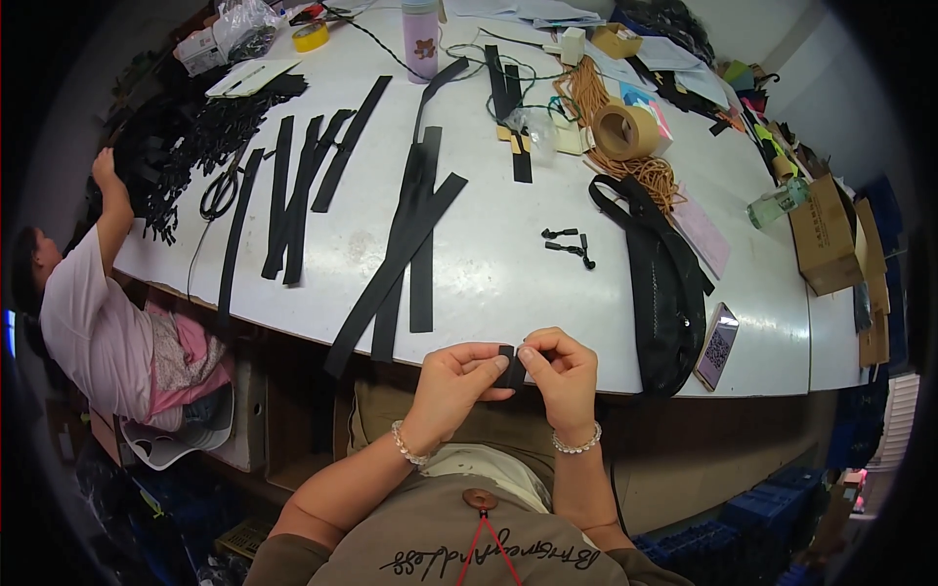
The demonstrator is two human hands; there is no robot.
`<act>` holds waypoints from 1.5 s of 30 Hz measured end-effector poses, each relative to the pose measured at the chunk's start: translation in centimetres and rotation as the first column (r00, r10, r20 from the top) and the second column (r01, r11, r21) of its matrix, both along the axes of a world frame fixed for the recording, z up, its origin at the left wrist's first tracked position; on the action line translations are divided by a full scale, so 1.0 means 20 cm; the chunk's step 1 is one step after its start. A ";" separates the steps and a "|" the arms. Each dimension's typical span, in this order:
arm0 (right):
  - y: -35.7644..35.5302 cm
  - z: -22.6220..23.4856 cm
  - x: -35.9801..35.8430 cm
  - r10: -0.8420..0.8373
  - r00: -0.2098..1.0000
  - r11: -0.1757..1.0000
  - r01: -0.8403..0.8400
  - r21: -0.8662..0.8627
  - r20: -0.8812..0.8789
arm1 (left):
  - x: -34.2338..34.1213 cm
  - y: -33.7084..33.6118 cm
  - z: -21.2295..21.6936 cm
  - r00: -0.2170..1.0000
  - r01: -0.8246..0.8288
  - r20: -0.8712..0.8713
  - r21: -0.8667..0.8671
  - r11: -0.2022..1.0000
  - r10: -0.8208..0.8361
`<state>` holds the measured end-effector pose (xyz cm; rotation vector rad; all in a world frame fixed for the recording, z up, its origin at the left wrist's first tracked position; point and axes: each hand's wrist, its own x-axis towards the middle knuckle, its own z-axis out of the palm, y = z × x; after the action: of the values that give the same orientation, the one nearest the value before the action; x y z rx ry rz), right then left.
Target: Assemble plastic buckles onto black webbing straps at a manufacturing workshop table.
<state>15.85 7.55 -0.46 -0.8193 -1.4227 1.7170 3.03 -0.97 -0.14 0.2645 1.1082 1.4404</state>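
Nearest the camera, the left hand (451, 379) and the right hand (562, 371) met just in front of the near edge of the white surface (508, 283), each wrist wearing a beaded bracelet. Both hands were closed in a pinching grip on one small black piece (506, 357), thumbs and fingertips pressed against it from either side, so that little of it showed between them; it hung in the air above the person's lap, just short of the surface. Right of the hands, a black waist bag (664, 283) lay on the surface with its lower end hanging over the near edge, and a phone (717, 345) rested just beside it. Beyond the hands, a few small black pull tabs (569, 244) lay loose, well apart from the long black straps (410, 244) spread across the middle and left. Farther back stood a roll of brown tape (625, 132) against a tangle of orange cord (653, 176), and a pale bottle (420, 41) stood upright near the far edge. Scissors (223, 190) lay by the left rim, where another person in a pink top (93, 322) reached a hand up to a heap of black parts (191, 137).
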 end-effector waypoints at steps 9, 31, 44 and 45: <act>0.03 -0.02 -0.02 -0.019 1.000 0.996 0.017 -0.093 -0.022 | -0.01 0.03 -0.01 1.000 -0.003 0.021 -0.021 1.000 0.004; 0.06 -0.31 -0.06 -0.055 0.997 0.998 0.056 0.002 -0.045 | -0.07 0.12 -0.28 0.982 0.064 -0.182 0.125 0.990 -0.041; 0.06 -0.35 -0.05 -0.054 0.998 0.986 0.055 0.157 -0.011 | -0.07 0.13 -0.34 0.978 0.079 -0.204 0.221 0.972 -0.034; 0.06 -0.36 -0.06 -0.051 0.999 0.985 0.052 0.162 -0.009 | -0.07 0.14 -0.34 0.979 0.076 -0.202 0.226 0.971 -0.030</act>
<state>14.71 8.84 -7.57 -0.7555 -1.5031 1.5411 1.58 1.75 -6.94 0.6109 1.0808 1.5209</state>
